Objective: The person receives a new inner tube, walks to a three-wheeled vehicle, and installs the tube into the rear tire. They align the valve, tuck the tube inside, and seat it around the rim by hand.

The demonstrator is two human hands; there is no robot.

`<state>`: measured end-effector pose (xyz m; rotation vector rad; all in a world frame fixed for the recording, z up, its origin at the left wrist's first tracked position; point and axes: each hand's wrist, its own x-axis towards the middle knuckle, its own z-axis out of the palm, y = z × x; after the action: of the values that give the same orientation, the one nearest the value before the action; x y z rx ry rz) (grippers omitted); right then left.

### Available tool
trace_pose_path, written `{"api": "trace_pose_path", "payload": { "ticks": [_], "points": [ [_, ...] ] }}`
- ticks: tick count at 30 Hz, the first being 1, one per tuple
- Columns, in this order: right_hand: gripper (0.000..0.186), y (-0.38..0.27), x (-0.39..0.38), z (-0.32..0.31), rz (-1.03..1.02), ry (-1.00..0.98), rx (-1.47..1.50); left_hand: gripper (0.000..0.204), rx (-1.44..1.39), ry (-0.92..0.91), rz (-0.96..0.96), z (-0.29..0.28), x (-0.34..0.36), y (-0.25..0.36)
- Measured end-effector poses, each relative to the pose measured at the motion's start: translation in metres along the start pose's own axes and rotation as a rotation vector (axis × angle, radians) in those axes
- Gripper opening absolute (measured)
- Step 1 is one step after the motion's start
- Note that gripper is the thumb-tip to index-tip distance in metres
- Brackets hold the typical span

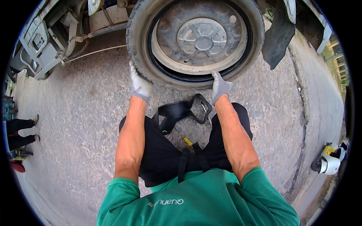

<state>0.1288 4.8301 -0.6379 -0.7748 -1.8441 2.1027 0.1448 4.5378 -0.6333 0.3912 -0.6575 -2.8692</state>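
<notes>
A large tire [140,45] on a dirty steel wheel [173,37] with a hub cover fills the top middle, beneath the vehicle's edge. My left hand [140,84], in a white and grey glove, grips the tire's lower left side. My right hand [220,84], gloved likewise, grips its lower right edge, fingers up by the pale rim. A dark gap shows between rim and tire along the bottom. Below the tire, between my knees, lie a curled black rubber band [173,110] and a yellow-handled tool [187,141] on the concrete.
The vehicle's metal underbody [68,34] spans the upper left, with a dark mud flap [277,45] to the right of the tire. A person's legs [20,141] show at the far left. A white object with yellow parts [329,162] sits at the right beside a long ground crack [301,101].
</notes>
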Motion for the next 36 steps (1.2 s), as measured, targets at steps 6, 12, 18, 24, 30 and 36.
{"api": "trace_pose_path", "payload": {
  "ticks": [6, 12, 18, 24, 30, 36],
  "points": [
    [0.060, -0.022, -0.030, -0.011, 0.129, -0.035, -0.011, 0.060, -0.010, 0.135, -0.158, 0.009, -0.011, -0.017],
    [0.052, -0.021, -0.026, -0.009, 0.123, -0.043, 0.100, 0.061, -0.020, 0.109, -0.193, 0.021, -0.019, -0.017],
    [0.057, -0.005, -0.016, -0.013, 0.189, -0.063, 0.117, 0.063, 0.014, 0.132, -0.155, 0.008, -0.015, -0.020],
    [0.066, -0.014, -0.026, -0.011, 0.138, -0.027, 0.036, 0.055, -0.019, 0.137, -0.157, 0.003, -0.014, -0.021],
    [0.071, 0.002, -0.013, -0.010, 0.131, -0.044, 0.064, 0.054, 0.544, -0.073, 0.050, -0.065, -0.006, -0.035],
    [0.067, -0.010, -0.022, -0.005, 0.092, -0.144, 0.179, 0.062, 1.783, 0.014, -0.288, -0.119, -0.020, -0.061]
  ]
}}
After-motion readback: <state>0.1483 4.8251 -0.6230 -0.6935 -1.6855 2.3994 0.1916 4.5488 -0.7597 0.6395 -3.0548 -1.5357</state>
